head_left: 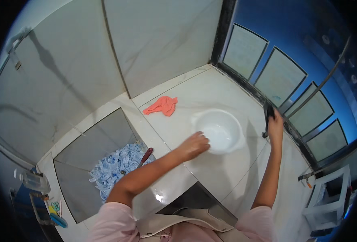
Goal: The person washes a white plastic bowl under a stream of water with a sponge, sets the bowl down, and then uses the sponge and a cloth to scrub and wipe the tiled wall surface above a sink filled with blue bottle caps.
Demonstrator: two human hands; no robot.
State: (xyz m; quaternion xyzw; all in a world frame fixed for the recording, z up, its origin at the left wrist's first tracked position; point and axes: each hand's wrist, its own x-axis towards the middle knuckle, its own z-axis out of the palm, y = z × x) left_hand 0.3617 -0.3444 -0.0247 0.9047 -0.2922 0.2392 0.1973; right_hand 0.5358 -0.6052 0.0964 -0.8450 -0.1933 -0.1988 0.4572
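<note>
My left hand is at the near-left rim of a white bowl, its fingers curled. Whether they grip the rim or something small is hidden. Light-coloured contents or a pale inner surface show inside the bowl. Off to the right, my right hand is closed around a black object with a rounded lower end, beside the window ledge; its exact kind is unclear. A crumpled coral-orange cloth lies on the white counter beyond the bowl.
Left of my left forearm, a grey recessed panel bears a heap of pale-blue translucent plastic pieces and a tool with a dark red handle. Scissors lie at the far left. A white frame-like stand is at right.
</note>
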